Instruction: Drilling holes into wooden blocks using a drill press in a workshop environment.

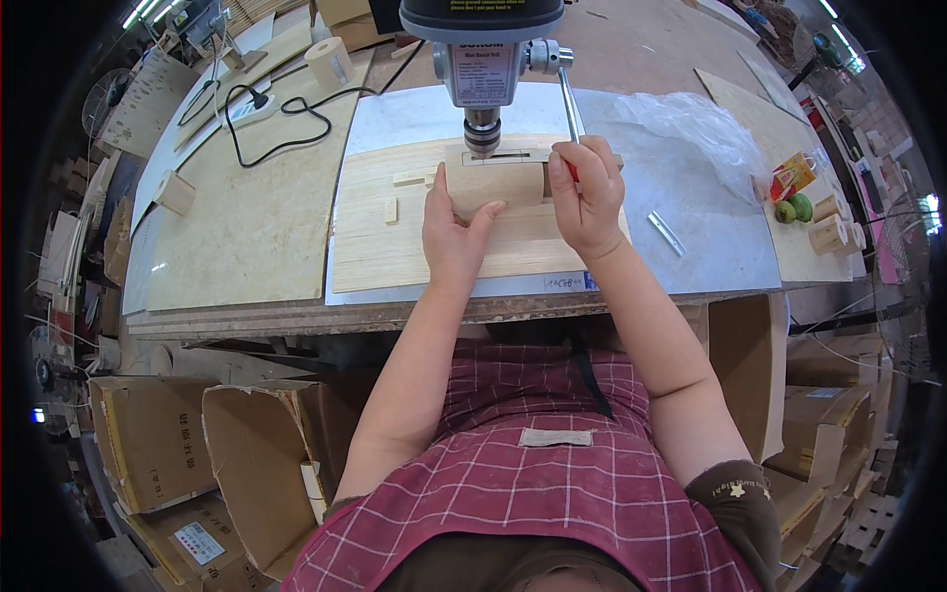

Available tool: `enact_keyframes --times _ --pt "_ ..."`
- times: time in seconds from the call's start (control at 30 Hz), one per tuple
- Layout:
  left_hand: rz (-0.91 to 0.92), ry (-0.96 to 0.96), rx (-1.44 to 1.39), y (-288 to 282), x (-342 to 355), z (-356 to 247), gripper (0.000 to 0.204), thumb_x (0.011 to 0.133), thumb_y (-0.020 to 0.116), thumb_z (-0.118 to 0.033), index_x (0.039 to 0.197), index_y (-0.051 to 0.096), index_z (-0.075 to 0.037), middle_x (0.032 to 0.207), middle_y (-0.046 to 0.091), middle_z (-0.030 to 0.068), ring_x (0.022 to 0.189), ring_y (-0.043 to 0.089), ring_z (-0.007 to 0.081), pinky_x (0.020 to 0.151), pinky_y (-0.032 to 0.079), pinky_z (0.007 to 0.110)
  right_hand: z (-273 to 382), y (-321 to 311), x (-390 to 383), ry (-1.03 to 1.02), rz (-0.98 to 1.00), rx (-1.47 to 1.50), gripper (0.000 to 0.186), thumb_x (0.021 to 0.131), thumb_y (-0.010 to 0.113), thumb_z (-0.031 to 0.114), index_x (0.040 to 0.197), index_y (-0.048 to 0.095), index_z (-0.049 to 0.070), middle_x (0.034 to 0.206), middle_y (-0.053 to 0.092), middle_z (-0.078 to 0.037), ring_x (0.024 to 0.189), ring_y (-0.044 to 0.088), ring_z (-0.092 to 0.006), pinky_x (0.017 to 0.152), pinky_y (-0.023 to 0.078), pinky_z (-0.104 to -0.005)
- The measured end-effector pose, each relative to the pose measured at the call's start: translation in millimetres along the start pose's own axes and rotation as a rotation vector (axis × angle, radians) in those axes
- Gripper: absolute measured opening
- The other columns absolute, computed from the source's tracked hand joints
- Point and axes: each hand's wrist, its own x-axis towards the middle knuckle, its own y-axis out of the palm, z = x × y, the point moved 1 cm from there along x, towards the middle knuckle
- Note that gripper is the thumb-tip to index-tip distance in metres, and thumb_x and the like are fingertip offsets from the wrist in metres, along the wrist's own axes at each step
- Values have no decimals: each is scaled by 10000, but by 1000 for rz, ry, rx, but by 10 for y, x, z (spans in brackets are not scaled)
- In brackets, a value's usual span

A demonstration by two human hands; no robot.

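A pale wooden block (508,185) with a dark slot along its far part sits under the chuck (482,131) of a bench drill (481,74). My left hand (456,232) grips the block at its left and near sides, fingers on the left edge and thumb along the front. With closed fingers my right hand (589,197) holds the lower end of the drill's metal lever (569,104); a bit of red shows at the fingers. Beneath the block lies a wide light wooden board (380,252). Whether a drill bit touches the wood I cannot tell.
Small wood strips (392,210) lie left of the block. Rightward are a metal rail (667,234), clear plastic sheeting (681,128), green fruit (794,208) and paper rolls (831,235). A black cable (314,105) runs across the left side. Cardboard boxes (261,464) stand below the bench.
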Motion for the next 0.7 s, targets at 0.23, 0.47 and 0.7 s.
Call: enact_keyframes --times 0.23,0.47,0.7 --pt "-17 10 25 -7 -12 -13 807 675 764 -187 1324 334 26 964 511 86 743 500 164 638 437 266 277 -243 612 -48 45 -126 85 791 604 107 749 564 45 601 509 -100 509 525 -255 454 400 -322" --pt "-11 9 42 -12 -2 -27 819 674 764 -187 1332 327 25 940 502 73 711 474 154 623 429 263 184 -196 1678 87 186 -476 220 871 504 225 842 579 19 626 535 -134 594 546 -232 569 430 -337" --pt "6 0 45 -4 -4 -19 822 676 760 -205 1333 323 29 941 501 75 702 467 153 610 418 254 -468 39 1940 281 304 -152 414 870 460 374 754 565 -9 682 585 -170 667 583 -270 627 449 -382"
